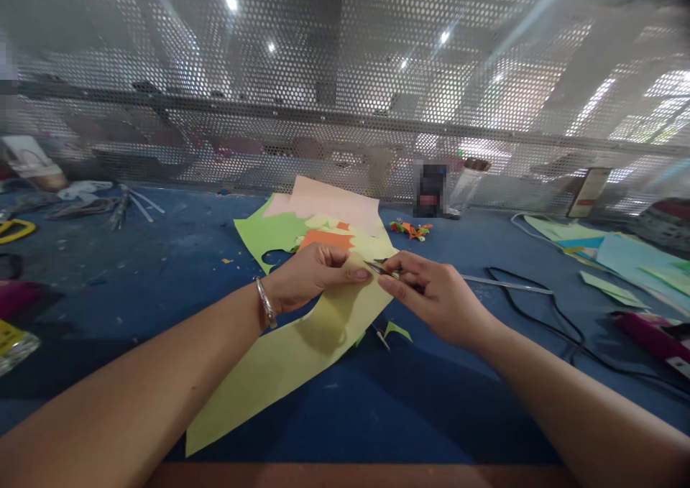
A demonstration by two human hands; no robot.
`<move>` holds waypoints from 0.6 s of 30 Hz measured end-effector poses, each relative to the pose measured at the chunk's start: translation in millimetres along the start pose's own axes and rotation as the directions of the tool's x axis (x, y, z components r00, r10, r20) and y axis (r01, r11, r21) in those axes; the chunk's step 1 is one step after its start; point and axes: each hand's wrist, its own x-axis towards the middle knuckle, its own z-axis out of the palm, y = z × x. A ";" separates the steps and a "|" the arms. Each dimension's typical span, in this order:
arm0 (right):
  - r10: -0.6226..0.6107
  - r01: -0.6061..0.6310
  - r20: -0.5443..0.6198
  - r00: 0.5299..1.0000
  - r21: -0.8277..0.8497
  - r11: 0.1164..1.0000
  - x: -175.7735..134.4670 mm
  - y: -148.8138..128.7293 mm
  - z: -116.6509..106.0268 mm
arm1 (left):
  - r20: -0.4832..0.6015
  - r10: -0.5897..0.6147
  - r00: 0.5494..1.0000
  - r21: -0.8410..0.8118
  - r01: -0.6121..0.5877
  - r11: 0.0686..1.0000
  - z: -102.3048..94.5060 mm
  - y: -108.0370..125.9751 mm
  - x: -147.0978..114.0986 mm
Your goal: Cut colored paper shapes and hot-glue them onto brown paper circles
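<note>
Your left hand pinches the sheet, which hangs below it; your right hand grips the scissors, tips just beside your left thumb. A slip could nick it; sagging paper may bend the cut.

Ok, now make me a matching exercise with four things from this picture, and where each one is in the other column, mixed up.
Things:
1. Bracelet
2. Yellow sheet
3. Metal tool
4. Black cord

Places:
A. Held in the fingers of the right hand
B. Lying on the blue tabletop, towards the right side of the picture
C. Around the left wrist
D. Pinched by the left hand

Right pairs: 1-C, 2-D, 3-A, 4-B.
</note>
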 end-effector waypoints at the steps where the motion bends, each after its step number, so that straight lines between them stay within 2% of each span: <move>1: 0.003 -0.003 0.003 1.000 0.002 1.000 -0.2 0.2 0.0 | 0.000 0.000 1.000 -0.004 0.000 1.000 0.0 -0.2 0.3; 18: -0.018 0.019 0.016 1.000 -0.034 0.999 0.0 0.8 0.5 | 0.038 -0.035 0.999 0.003 0.035 0.999 -0.7 -6.8 2.3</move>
